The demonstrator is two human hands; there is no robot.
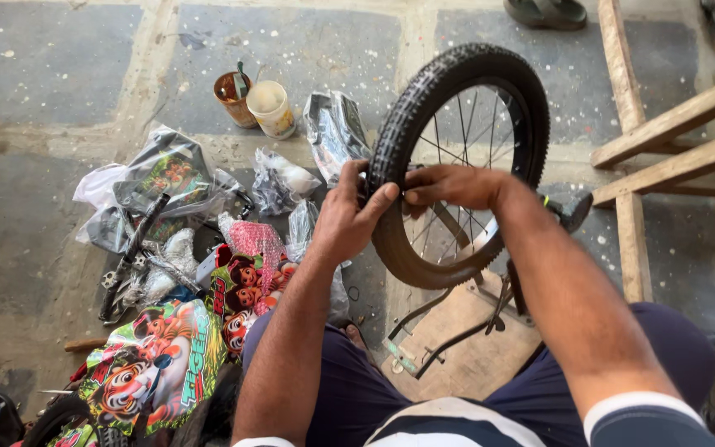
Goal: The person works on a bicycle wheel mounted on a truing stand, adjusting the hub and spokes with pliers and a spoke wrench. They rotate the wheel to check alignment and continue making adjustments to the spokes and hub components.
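Down on the stone floor, toward its left edge, lay clear plastic bags and bright printed cartoon packaging, with two paint-stained cups farther back. Right of these, the left hand gripped the knobby black tyre of a small bicycle wheel, fingers wrapped over the tread. The right hand reached across the rim, fingers curled around the tyre's inner edge. A wooden frame stood at the floor's right edge.

Navy shorts, navy/white striped sleeves
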